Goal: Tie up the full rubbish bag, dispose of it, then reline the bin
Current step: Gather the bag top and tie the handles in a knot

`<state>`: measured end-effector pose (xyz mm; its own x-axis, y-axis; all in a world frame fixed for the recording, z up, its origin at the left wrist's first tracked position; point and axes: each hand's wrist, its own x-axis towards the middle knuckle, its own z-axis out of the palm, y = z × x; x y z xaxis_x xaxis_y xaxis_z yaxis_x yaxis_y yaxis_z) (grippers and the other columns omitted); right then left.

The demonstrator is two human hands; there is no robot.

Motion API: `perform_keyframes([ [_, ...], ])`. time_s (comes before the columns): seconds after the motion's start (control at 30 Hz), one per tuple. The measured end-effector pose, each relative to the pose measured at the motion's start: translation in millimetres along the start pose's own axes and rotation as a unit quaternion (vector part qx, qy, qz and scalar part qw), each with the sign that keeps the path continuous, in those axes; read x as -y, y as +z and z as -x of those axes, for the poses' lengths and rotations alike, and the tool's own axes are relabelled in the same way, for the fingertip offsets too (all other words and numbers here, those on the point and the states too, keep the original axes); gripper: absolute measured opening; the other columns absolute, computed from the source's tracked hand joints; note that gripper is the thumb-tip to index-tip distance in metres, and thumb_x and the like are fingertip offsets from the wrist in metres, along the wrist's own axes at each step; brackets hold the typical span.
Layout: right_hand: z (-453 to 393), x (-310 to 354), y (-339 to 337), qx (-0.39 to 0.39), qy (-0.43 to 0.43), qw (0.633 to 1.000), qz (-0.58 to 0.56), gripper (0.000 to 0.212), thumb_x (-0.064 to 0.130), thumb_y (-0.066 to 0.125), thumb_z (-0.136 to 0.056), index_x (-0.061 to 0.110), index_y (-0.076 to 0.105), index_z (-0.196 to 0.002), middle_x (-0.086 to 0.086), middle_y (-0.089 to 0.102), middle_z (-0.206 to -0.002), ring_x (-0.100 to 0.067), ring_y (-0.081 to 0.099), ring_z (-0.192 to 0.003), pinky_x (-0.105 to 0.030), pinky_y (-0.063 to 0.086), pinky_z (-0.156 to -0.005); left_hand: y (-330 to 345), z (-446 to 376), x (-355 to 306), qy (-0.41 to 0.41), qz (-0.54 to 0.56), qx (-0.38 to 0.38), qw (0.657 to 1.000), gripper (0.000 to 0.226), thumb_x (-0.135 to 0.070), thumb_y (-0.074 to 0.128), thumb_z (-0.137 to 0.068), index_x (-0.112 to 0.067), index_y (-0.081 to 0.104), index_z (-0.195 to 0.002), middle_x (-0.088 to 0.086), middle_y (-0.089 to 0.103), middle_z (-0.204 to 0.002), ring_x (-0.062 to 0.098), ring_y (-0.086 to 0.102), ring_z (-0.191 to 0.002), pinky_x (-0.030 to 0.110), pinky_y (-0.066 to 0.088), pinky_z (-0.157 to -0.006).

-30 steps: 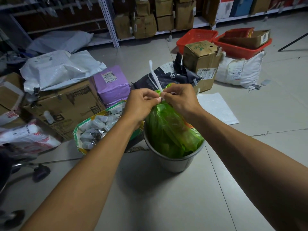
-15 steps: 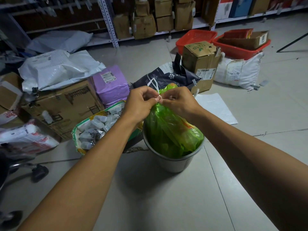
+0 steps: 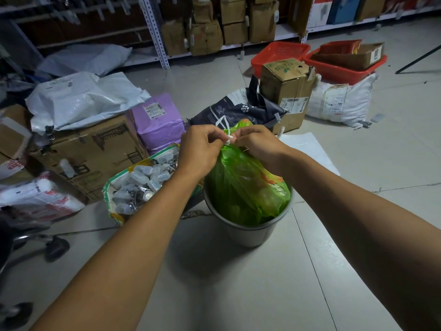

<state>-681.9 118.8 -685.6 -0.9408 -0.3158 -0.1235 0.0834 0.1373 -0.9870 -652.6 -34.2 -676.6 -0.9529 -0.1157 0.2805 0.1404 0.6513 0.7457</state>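
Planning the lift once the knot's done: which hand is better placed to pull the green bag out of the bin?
Probably right. The right hand sits over the bag's gathered neck; the left hand only pinches the white tie beside it.

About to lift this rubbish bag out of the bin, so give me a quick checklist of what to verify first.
1. Neck of the green bag gathered: ok.
2. White tie knotted tight: cannot tell, fingers cover it.
3. Left hand and right hand both pinching the tie: ok.
4. Bag free of the grey bin rim: ok, none draped over it.
5. Bag intact, no tears: cannot tell.
6. Floor in front of the bin: ok.
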Motion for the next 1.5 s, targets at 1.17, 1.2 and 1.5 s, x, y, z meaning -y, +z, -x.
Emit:
perform_keyframes([
  [1.17, -2.8, -17.2, -21.8, -0.129, -0.114, 0.971, 0.165, 0.015, 0.027, 0.071, -0.089, 0.013, 0.076, -0.093, 0.011, 0.066, -0.077, -0.002, 0.059, -0.072, -0.024, 0.043, -0.066, -20.3, 1.7, 16.5, -0.003, -0.016, 0.074, 0.997, 0.019, -0.026, 0.062, -0.092, -0.025, 0.059, -0.073, -0.009, 0.059, -0.071, 0.006, 0.053, -0.066, 0.027, 0.039, -0.060],
  [1.2, -2.4, -17.7, -22.5, -0.129, -0.116, 0.970, 0.168, 0.015, 0.027, 0.071, -0.089, 0.013, 0.076, -0.093, 0.011, 0.066, -0.077, -0.002, 0.059, -0.071, -0.024, 0.044, -0.066, -19.7, 2.4, 16.4, -0.005, -0.018, 0.073, 0.997, 0.020, -0.025, 0.062, -0.092, -0.026, 0.059, -0.072, -0.009, 0.059, -0.071, 0.005, 0.053, -0.065, 0.026, 0.038, -0.059],
  [1.5, -2.5, -14.9, -30.5, -0.149, -0.104, 0.965, 0.190, 0.017, 0.020, 0.067, -0.091, 0.005, 0.075, -0.090, 0.008, 0.063, -0.072, -0.018, 0.063, -0.077, -0.052, 0.057, -0.082, -19.8, -1.2, 19.3, -0.009, -0.066, 0.082, 0.994, 0.024, -0.020, 0.062, -0.092, -0.024, 0.057, -0.069, -0.012, 0.060, -0.070, 0.004, 0.055, -0.065, 0.024, 0.038, -0.059],
])
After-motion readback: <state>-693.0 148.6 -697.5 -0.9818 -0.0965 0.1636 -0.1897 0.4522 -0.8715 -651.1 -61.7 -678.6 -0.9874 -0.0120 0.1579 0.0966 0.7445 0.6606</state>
